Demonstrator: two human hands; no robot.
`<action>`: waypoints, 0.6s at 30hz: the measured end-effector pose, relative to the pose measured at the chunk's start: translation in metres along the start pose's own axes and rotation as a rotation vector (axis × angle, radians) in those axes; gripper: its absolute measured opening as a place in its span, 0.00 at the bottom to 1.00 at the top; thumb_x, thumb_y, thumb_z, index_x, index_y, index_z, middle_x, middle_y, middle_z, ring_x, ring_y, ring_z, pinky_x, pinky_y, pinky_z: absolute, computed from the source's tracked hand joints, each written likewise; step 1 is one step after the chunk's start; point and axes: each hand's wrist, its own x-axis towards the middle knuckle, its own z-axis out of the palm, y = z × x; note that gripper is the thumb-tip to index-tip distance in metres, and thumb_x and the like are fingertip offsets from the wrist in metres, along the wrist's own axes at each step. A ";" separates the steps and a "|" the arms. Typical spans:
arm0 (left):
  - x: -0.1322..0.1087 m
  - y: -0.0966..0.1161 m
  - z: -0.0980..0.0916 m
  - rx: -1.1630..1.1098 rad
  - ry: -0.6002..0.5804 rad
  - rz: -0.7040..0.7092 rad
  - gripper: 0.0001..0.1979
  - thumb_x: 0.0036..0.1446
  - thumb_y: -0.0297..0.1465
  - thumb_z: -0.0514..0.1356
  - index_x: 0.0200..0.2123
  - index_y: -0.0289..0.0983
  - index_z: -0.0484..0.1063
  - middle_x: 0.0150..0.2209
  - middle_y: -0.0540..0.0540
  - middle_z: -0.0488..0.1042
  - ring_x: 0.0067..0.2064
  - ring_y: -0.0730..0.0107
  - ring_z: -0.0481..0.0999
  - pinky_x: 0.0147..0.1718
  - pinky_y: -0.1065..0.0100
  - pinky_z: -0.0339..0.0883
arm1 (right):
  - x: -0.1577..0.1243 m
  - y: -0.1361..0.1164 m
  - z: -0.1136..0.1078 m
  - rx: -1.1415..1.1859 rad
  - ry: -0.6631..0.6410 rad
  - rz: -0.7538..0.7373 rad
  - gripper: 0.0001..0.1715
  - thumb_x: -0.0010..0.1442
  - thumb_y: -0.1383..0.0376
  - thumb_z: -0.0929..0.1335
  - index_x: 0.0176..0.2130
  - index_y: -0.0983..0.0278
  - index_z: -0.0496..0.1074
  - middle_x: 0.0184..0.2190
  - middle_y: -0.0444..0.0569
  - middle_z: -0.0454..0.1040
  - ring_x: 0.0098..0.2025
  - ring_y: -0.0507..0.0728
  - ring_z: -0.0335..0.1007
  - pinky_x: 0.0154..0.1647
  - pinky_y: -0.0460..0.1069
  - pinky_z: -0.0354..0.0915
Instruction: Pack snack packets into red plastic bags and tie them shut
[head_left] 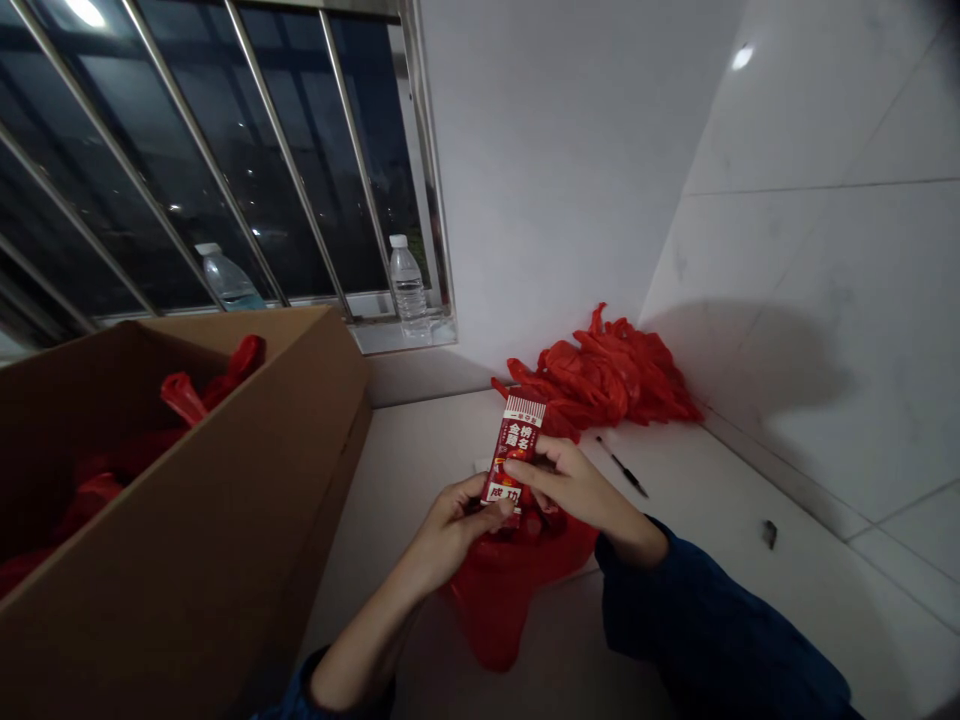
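Between my two hands is a dark red printed packet (pixel 514 440) with white lettering and a striped top edge. My left hand (pixel 461 520) pinches its lower left corner, the thumb across the bottom. From the right, my right hand (pixel 566 480) grips its side with the thumb on the front. Just below them a red plastic bag (pixel 495 605) lies spread on the white tabletop (pixel 405 450). Some small dark red items show at the bag's mouth, partly hidden by my hands.
A tall cardboard box (pixel 300 440) at the left holds red bags (pixel 184 395). Crumpled red plastic bags (pixel 600 375) are heaped against the wall. A black pen (pixel 624 470) and a small dark object (pixel 769 534) lie rightward. Two water bottles, one clear (pixel 407 285), stand by the barred window.
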 end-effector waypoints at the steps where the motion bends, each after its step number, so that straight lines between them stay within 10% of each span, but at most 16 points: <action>1: 0.000 -0.001 0.000 0.002 0.004 -0.003 0.11 0.56 0.35 0.65 0.38 0.34 0.78 0.32 0.48 0.75 0.33 0.71 0.69 0.36 0.70 0.62 | 0.000 0.001 0.000 -0.002 0.009 -0.005 0.15 0.62 0.54 0.68 0.34 0.64 0.71 0.21 0.40 0.67 0.19 0.47 0.57 0.17 0.43 0.55; 11: 0.002 -0.001 0.001 0.094 0.066 0.049 0.17 0.61 0.43 0.60 0.34 0.33 0.72 0.30 0.48 0.70 0.32 0.71 0.66 0.35 0.70 0.62 | 0.002 0.004 0.000 0.066 0.089 -0.028 0.16 0.60 0.52 0.70 0.35 0.62 0.72 0.20 0.39 0.67 0.18 0.48 0.58 0.18 0.44 0.58; 18: -0.007 -0.003 0.009 -0.674 -0.153 -0.222 0.13 0.57 0.37 0.65 0.31 0.34 0.67 0.26 0.52 0.61 0.27 0.78 0.62 0.28 0.75 0.62 | 0.000 0.001 -0.002 0.292 0.008 -0.022 0.26 0.65 0.45 0.62 0.50 0.61 0.69 0.23 0.42 0.67 0.24 0.52 0.65 0.20 0.44 0.58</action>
